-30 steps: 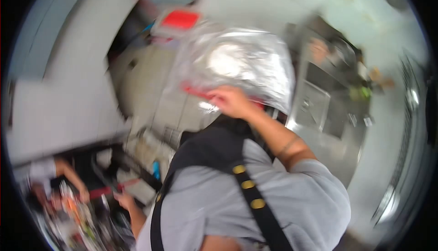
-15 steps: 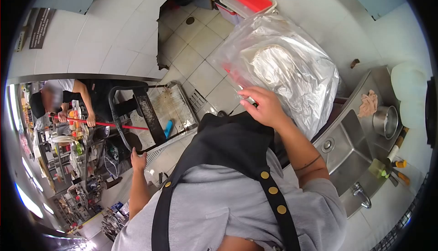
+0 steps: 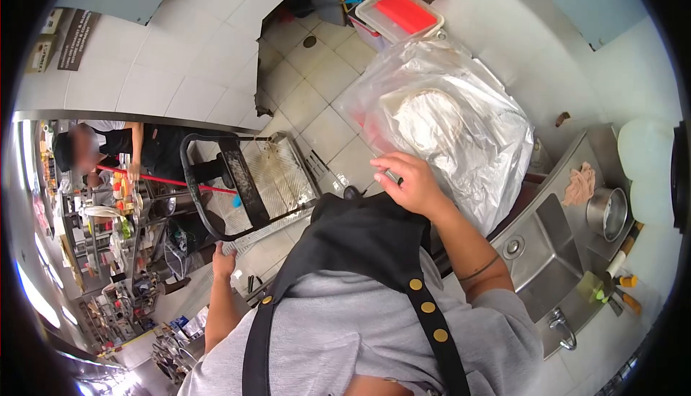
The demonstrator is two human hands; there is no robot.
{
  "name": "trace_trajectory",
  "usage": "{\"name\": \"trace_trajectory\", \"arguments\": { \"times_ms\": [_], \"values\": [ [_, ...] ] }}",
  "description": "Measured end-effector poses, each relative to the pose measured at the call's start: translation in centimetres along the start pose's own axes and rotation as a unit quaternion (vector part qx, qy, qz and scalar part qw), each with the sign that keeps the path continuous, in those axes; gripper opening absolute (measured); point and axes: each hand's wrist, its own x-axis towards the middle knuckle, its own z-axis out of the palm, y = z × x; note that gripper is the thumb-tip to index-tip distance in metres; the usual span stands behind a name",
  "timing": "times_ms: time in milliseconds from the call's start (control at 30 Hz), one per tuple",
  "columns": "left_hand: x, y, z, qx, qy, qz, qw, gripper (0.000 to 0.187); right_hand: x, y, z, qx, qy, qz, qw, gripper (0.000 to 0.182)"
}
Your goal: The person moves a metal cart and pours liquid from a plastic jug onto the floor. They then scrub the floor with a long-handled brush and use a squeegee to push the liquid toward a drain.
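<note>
My left hand (image 3: 224, 261) is low at the left, just below the curved black handle (image 3: 193, 198) of a platform cart (image 3: 277, 165). A small gap shows between hand and handle; the thumb stands apart from the fingers and nothing shows in them. My right hand (image 3: 412, 186) is in front of my black apron (image 3: 367, 234), its fingers curled round a small, dark, thin thing that I cannot make out. Just beyond that hand is a large clear plastic bag (image 3: 486, 137) over something pale and rounded (image 3: 430, 119).
A steel sink (image 3: 543, 241) with a metal pot (image 3: 607, 214) and a cloth (image 3: 580, 183) is at the right. A red-and-clear lidded bin (image 3: 403, 14) stands beyond the bag. Another person (image 3: 119, 144) holds a red pole (image 3: 162, 178) behind the cart. Crowded shelves are at left.
My left hand has come away from the cart handle and sits slightly lower. My right hand keeps its curled grip. The other person and the red pole have shifted; the view has turned slightly.
</note>
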Motion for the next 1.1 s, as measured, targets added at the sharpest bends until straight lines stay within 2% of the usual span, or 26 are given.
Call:
{"name": "trace_trajectory", "arguments": {
  "times_ms": [167, 333, 400, 433, 500, 533, 600, 633, 667, 733, 767, 800, 867, 967, 1067, 1100],
  "values": [
    [0.0, 2.3, 2.2, -0.01, -0.042, 0.005, 0.999, 0.082, 0.2, -0.9, -0.9, -0.019, -0.035, 0.051, 0.998, 0.024],
    [1.0, 2.7, 5.1, -0.011, -0.022, -0.001, 1.0, 0.088, 0.4, -0.9, -1.1, -0.026, -0.034, 0.036, 0.998, 0.024],
    [1.0, 2.8, 5.3, -0.002, 0.158, 0.05, 0.986, 0.09, 0.7, -0.8, -1.1, -0.03, -0.037, 0.028, 0.998, 0.024],
    [1.7, 2.8, 4.8, -0.018, 0.203, 0.054, 0.978, 0.093, 0.8, -0.9, -0.9, -0.029, -0.025, 0.003, 0.999, 0.024],
    [3.7, 3.3, 3.6, -0.045, 0.21, 0.035, 0.976, 0.093, 0.9, -1.2, -0.8, -0.028, -0.015, -0.022, 0.999, 0.025],
    [4.7, 3.6, 3.0, -0.074, 0.217, 0.015, 0.973, 0.093, 0.9, -1.7, -0.9, -0.031, -0.041, 0.008, 0.999, 0.024],
    [8.1, 3.7, 2.6, -0.17, 0.13, 0.022, 0.977, 0.093, 0.8, -2.2, -0.9, -0.035, -0.071, 0.036, 0.996, 0.024],
    [11.6, 1.7, 4.5, -0.156, 0.17, 0.036, 0.972, 0.091, 0.8, -2.3, -0.9, -0.041, -0.079, 0.035, 0.995, 0.024],
    [12.6, 1.4, 4.6, -0.158, 0.17, 0.034, 0.972, 0.091, 0.8, -2.4, -0.8, -0.048, -0.087, 0.034, 0.995, 0.024],
    [14.5, 1.9, 4.5, -0.164, 0.104, -0.067, 0.979, 0.086, 0.6, -2.6, -0.7, -0.043, -0.091, 0.039, 0.994, 0.024],
    [14.8, 2.4, 4.3, -0.126, 0.071, -0.09, 0.985, 0.073, 0.5, -2.7, -0.7, -0.037, -0.091, 0.046, 0.994, 0.024],
    [15.0, 2.7, 4.1, -0.124, 0.069, -0.09, 0.986, 0.073, 0.4, -2.9, -0.6, -0.038, -0.091, 0.05, 0.994, 0.024],
    [15.2, 3.0, 4.0, -0.069, 0.051, -0.156, 0.984, 0.062, 0.4, -2.9, -0.6, -0.054, -0.079, 0.038, 0.995, 0.024],
    [15.5, 1.8, 3.8, -0.064, 0.047, -0.129, 0.989, 0.057, 0.0, -2.6, -0.4, -0.05, -0.079, 0.072, 0.993, 0.024],
    [25.3, -8.0, 10.3, 0.031, 0.033, -0.063, 0.997, 0.057, 0.0, -3.1, -0.1, -0.053, -0.078, 0.074, 0.993, 0.024],
    [19.5, -2.4, 6.3, -0.077, 0.039, -0.126, 0.988, 0.057, -0.1, -3.0, 0.2, -0.053, -0.081, 0.072, 0.993, 0.024]
  ]
}}
